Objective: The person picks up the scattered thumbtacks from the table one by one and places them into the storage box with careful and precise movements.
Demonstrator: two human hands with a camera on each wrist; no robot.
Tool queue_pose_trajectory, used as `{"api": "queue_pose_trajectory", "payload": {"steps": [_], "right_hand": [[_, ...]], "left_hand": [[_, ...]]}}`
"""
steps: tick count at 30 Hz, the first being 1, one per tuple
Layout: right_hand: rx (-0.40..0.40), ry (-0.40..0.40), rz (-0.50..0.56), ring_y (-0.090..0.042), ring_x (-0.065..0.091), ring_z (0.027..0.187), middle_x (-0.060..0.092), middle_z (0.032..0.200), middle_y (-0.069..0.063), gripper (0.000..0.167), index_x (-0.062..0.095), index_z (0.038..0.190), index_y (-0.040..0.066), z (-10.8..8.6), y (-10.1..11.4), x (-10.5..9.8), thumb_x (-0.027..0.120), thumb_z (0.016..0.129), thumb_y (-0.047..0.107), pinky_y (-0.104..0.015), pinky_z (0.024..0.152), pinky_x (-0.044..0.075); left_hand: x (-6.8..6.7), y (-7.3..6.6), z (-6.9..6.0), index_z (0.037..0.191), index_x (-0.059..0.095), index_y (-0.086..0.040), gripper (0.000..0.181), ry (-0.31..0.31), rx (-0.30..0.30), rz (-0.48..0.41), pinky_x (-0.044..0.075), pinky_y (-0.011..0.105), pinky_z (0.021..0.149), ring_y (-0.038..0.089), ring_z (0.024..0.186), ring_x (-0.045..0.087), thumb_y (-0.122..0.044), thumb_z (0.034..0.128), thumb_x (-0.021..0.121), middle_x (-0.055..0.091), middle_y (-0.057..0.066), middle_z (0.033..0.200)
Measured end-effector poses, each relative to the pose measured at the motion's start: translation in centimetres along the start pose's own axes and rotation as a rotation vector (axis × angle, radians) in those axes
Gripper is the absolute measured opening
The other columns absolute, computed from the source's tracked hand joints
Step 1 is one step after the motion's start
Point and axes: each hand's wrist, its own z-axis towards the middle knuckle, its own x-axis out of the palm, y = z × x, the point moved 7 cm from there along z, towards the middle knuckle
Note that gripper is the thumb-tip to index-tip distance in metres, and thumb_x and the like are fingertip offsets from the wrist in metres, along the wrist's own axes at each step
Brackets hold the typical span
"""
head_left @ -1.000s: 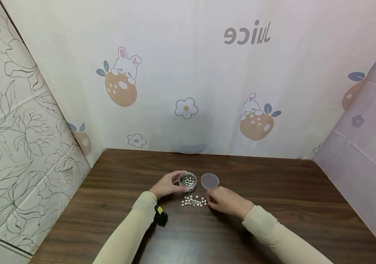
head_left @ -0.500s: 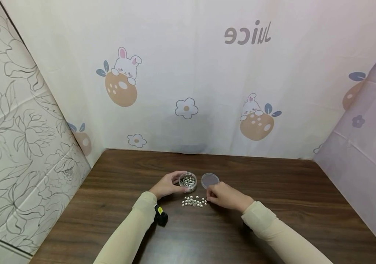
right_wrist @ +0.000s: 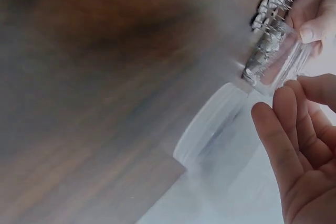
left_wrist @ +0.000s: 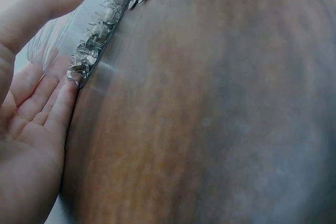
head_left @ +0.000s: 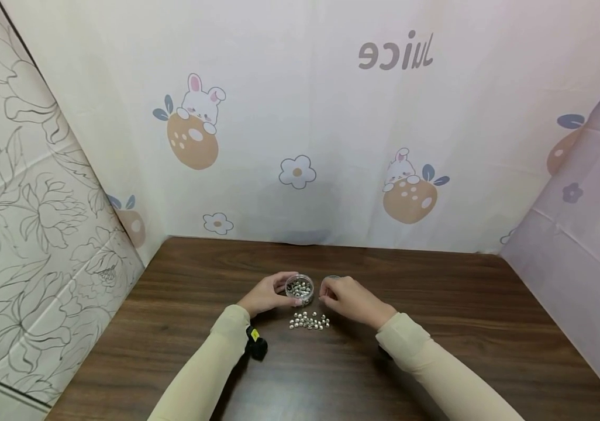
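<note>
My left hand (head_left: 267, 295) holds a clear round plastic jar (head_left: 308, 300) on the table, thumb on the near side and fingers round the far side. Silver thumbtacks (left_wrist: 96, 38) fill its lower part, their points showing in the left wrist view. In front of it lies a loose pile of thumbtacks (head_left: 308, 321). My right hand (head_left: 351, 297) is just right of the jar, thumb and fingertips pinched together near the rim on what seems to be a thumbtack, mostly hidden. Beneath that hand is the jar's clear lid (right_wrist: 209, 124), largely covered in the head view.
Dark wood-grain table (head_left: 458, 327) runs back to a printed curtain (head_left: 300, 117). Patterned cloths hang on both sides. A black wrist camera (head_left: 257, 345) is strapped under the left wrist.
My right hand has moved from the pile's right edge up and left towards the jar, now covering most of the lid. My left hand and the jar stay put.
</note>
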Motion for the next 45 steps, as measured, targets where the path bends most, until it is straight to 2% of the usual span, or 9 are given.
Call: {"api": "queue_pose_trajectory", "payload": {"steps": [8, 14, 19, 23, 28, 34, 39, 45], "right_hand": [[0.009, -0.018, -0.018, -0.003, 0.053, 0.064, 0.059, 0.078, 0.01, 0.006, 0.066, 0.094, 0.014, 1.3, 0.4, -0.5, 0.067, 0.096, 0.008, -0.024, 0.058, 0.049], [-0.015, -0.013, -0.02, -0.003, 0.052, 0.063, 0.06, 0.079, 0.009, 0.005, 0.068, 0.096, 0.006, 2.2, 0.6, -0.5, 0.064, 0.098, 0.008, -0.024, 0.057, 0.049], [-0.039, -0.012, -0.034, -0.004, 0.049, 0.061, 0.059, 0.076, 0.008, 0.005, 0.067, 0.094, 0.008, 2.9, 0.5, -0.3, 0.063, 0.097, 0.006, -0.024, 0.055, 0.047], [-0.027, 0.007, -0.04, -0.004, 0.05, 0.06, 0.059, 0.075, 0.008, 0.005, 0.066, 0.094, 0.008, 3.5, 0.4, 0.0, 0.063, 0.098, 0.006, -0.025, 0.055, 0.047], [0.003, 0.036, -0.04, -0.005, 0.05, 0.058, 0.059, 0.075, 0.008, 0.005, 0.066, 0.096, 0.009, 4.2, 0.5, 0.3, 0.062, 0.099, 0.008, -0.025, 0.055, 0.048], [0.034, 0.061, -0.045, -0.006, 0.051, 0.059, 0.06, 0.078, 0.006, 0.005, 0.066, 0.101, 0.007, 4.4, 0.5, 0.3, 0.061, 0.1, 0.008, -0.026, 0.056, 0.048], [0.05, 0.061, -0.041, -0.006, 0.052, 0.06, 0.061, 0.079, 0.006, 0.005, 0.066, 0.102, 0.008, 4.2, 0.5, 0.2, 0.062, 0.1, 0.01, -0.026, 0.057, 0.049], [0.016, 0.031, -0.057, -0.005, 0.051, 0.06, 0.06, 0.078, 0.008, 0.004, 0.066, 0.1, 0.008, 3.9, 0.7, -0.3, 0.064, 0.1, 0.012, -0.026, 0.056, 0.048]], "left_hand": [[0.1, 0.0, -0.2, 0.148, 0.048, -0.005, 0.069, 0.007, -0.016, -0.012, 0.033, 0.05, 0.115, 0.036, 0.139, 0.041, -0.008, 0.0869, 0.08, 0.049, 0.018, 0.146], [0.1, 0.0, -0.2, 0.148, 0.047, -0.006, 0.069, 0.006, -0.02, -0.01, 0.032, 0.05, 0.116, 0.035, 0.14, 0.04, -0.008, 0.0872, 0.079, 0.048, 0.017, 0.148], [0.0, 0.4, 0.0, 0.148, 0.048, -0.009, 0.069, 0.005, -0.033, 0.007, 0.034, 0.049, 0.114, 0.033, 0.14, 0.04, -0.013, 0.0872, 0.08, 0.048, 0.013, 0.148], [0.1, 0.3, -0.1, 0.149, 0.048, -0.007, 0.069, 0.005, -0.037, 0.002, 0.035, 0.05, 0.114, 0.035, 0.14, 0.04, -0.012, 0.0876, 0.08, 0.047, 0.015, 0.148], [-0.1, 1.3, 0.4, 0.149, 0.048, -0.012, 0.07, 0.001, -0.041, 0.032, 0.035, 0.048, 0.114, 0.033, 0.14, 0.04, -0.017, 0.0875, 0.081, 0.047, 0.01, 0.15], [-0.4, 2.7, 1.1, 0.148, 0.049, -0.019, 0.073, 0.01, -0.052, 0.056, 0.037, 0.045, 0.113, 0.029, 0.14, 0.041, -0.026, 0.0848, 0.084, 0.047, 0.003, 0.15], [-0.4, 2.8, 1.2, 0.148, 0.049, -0.019, 0.074, 0.016, -0.048, 0.054, 0.037, 0.044, 0.113, 0.028, 0.14, 0.041, -0.028, 0.0842, 0.085, 0.047, 0.002, 0.15], [-0.4, 2.8, 1.2, 0.147, 0.05, -0.02, 0.071, 0.005, -0.046, 0.055, 0.038, 0.045, 0.113, 0.027, 0.139, 0.042, -0.027, 0.0848, 0.084, 0.048, 0.002, 0.148]]}}
